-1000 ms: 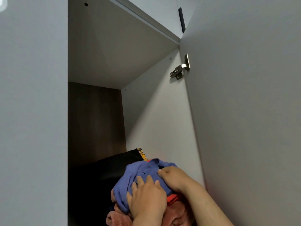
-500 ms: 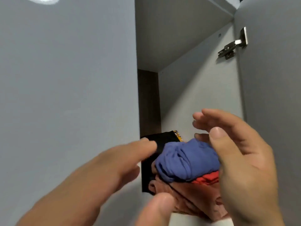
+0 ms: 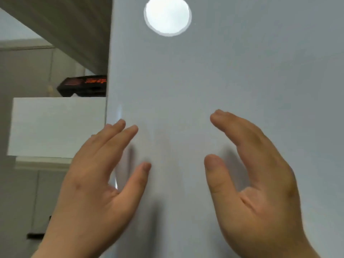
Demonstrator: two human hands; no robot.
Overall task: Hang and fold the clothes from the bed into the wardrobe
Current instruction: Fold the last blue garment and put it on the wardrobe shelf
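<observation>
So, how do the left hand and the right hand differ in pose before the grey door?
The left hand shows its back, while the right hand is turned so its palm faces the left hand. The left hand's fingers are straight; the right hand's are slightly bent. The left hand overlaps the left edge of the grey door; the right hand lies wholly before it. Both are open and hold nothing.
</observation>
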